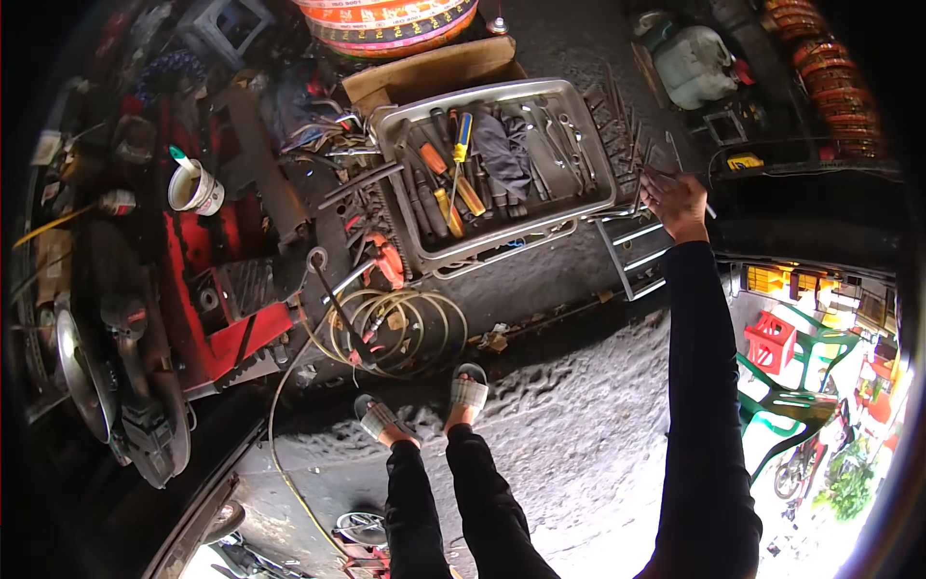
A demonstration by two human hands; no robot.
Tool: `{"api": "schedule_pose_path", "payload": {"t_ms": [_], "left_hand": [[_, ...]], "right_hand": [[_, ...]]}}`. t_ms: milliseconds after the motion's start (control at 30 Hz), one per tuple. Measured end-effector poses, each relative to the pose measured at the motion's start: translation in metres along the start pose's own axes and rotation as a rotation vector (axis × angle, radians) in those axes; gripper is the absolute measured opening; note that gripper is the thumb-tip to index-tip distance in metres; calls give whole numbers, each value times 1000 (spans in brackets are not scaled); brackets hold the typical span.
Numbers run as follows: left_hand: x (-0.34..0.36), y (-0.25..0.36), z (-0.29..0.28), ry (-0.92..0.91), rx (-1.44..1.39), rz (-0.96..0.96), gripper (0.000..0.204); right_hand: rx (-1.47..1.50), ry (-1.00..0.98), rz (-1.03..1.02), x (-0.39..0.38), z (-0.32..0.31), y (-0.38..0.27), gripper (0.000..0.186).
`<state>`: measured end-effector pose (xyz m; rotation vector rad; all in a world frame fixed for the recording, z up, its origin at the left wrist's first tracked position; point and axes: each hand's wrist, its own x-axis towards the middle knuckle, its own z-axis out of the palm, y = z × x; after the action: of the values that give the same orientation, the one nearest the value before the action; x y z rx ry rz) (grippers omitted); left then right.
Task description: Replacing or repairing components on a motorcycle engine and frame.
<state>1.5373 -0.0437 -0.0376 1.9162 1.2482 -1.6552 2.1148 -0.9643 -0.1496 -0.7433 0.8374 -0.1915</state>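
Note:
My right hand (675,205) reaches out at the end of a dark sleeve, just right of a metal tray (439,259). Its fingers are bent together around thin metal rods or tools; which one they grip, I cannot make out. Inside the tray are a blue-and-yellow screwdriver (463,138), several more screwdrivers with orange or yellow handles, a dark cloth (502,154) and several wrenches (567,150). Long thin tools (612,111) lie on the dark surface between tray and hand. A metal frame (632,256) sits below my hand. My left hand is out of view.
A coiled hose (424,338) and an orange-handled tool (388,262) lie left of my feet. Farther left stand a red machine (198,241) and a white cup (207,200). A cloudy plastic jug (694,68) is at the upper right; green chairs (786,400) stand outside.

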Motion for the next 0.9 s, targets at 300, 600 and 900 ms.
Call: {"api": "schedule_pose_path", "payload": {"t_ms": [300,600,900], "left_hand": [[10,-10,4,-15,16,5,35],[-6,17,7,-27,59,113,37],[-55,6,34,138,569,475,41]], "right_hand": [[-238,84,-184,-1,-23,52,39],[-688,111,190,-131,-99,189,12],[-1763,-638,-26,-400,-66,251,16]]}}
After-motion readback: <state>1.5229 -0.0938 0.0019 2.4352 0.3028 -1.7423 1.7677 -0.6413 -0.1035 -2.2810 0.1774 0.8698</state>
